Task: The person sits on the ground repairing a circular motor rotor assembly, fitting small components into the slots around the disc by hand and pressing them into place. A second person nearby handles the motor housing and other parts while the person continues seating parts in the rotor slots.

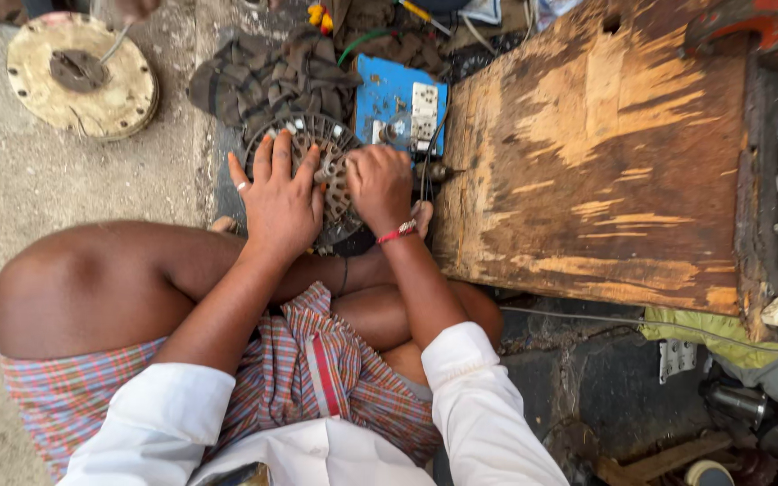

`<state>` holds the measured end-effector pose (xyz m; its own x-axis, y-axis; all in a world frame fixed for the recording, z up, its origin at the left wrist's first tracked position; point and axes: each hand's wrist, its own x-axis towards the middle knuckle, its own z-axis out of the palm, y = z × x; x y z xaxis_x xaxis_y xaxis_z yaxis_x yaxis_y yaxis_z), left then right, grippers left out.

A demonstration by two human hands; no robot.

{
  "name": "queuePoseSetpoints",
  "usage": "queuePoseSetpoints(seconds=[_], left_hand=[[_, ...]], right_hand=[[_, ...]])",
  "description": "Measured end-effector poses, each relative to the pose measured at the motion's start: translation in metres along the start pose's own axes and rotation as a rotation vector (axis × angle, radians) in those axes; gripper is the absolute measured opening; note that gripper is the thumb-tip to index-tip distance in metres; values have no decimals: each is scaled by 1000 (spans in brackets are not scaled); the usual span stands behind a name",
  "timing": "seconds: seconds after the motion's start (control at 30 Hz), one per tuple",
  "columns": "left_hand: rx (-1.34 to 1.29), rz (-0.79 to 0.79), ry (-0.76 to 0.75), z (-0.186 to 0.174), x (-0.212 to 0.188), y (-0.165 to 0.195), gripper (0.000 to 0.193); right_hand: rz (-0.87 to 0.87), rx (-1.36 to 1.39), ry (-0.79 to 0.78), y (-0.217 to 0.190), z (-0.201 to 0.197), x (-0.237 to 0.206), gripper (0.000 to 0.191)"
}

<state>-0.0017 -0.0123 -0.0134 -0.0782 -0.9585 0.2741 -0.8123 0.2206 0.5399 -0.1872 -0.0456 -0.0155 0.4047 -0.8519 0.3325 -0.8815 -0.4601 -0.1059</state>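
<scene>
you sit cross-legged on the floor, both forearms reaching forward over your knees, white sleeves pushed up to the elbows. your left hand [279, 200] lies palm down with its fingers [267, 157] spread wide and nearly straight, pressing flat on the round slotted metal core [328, 148] in front of your legs; it grips nothing, it only bears down (a pale ring shows on the outermost finger). your right hand [380, 184] is bent at the wrist and curled into a loose fist at the core's right edge, a red thread band [398, 233] around the wrist; its fingertips are tucked under, and you cannot tell from here whether they pinch anything.

the core lies flat on the ground, its round face turned up toward you, so it has no clear long axis; its ring of slots fans out from under your left fingertips, and much of its near half is hidden beneath both hands. it sits between your shins and a blue board [389, 94] carrying a white socket, just beyond it. a dark crumpled cloth [267, 76] lies touching its far left side. a big worn wooden plank [605, 153] lies close on the right, near your right knuckles. well apart at the far left rests a round pale metal cover [83, 76] with bolt holes.
</scene>
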Motion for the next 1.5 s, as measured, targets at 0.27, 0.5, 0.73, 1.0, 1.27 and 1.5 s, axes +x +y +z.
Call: queuePoseSetpoints(seconds=[0.27, 0.5, 0.73, 1.0, 1.27, 1.5], left_hand=[[10, -2, -19, 1, -1, 0, 53], [0, -3, -15, 2, 0, 0, 53], [2, -7, -22, 0, -1, 1, 53], [-3, -5, -13, 0, 1, 0, 52], [17, -12, -36, 1, 2, 2, 54], [21, -4, -26, 0, 1, 1, 53]], right_hand=[[33, 65, 88, -5, -14, 6, 9], [19, 52, 11, 0, -7, 5, 9], [1, 4, -78, 7, 6, 4, 13], [-27, 52, 40, 3, -3, 5, 10], [-51, 58, -7, 7, 6, 4, 11], [71, 70, 108, 5, 1, 11, 6]])
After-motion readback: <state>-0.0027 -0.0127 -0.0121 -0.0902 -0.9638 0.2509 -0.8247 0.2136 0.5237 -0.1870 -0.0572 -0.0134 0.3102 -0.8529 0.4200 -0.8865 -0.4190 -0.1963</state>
